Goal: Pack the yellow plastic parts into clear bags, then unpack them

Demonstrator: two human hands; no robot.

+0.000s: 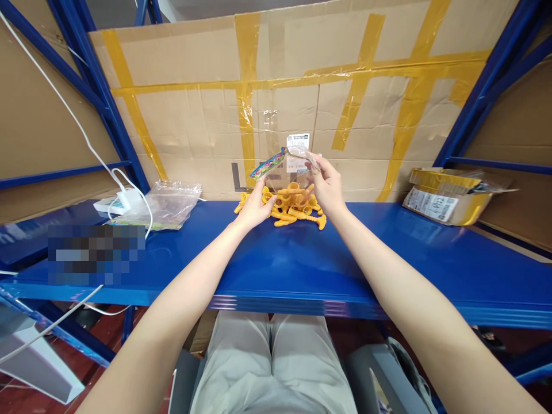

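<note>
A clear plastic bag (302,152) with a colourful printed strip is stretched between my hands above the shelf. My left hand (255,208) holds it at the lower left end of the strip, thumb apart from the fingers. The fingers of my right hand (328,183) pinch the crinkled clear end on the other side. Below and just behind the hands lies a heap of orange-yellow plastic pieces (305,215), some with round cup-like ends and ribbed stems. Part of the heap is seen through the clear film or hidden by my left hand.
Blue shelf top (280,270) under the hands; taped cardboard (194,132) forms the back wall. At left are a clear bag (172,204), a white plug (129,198) with cables and a blurred-out item (97,253). An opened cardboard box (448,198) stands right, near blue posts.
</note>
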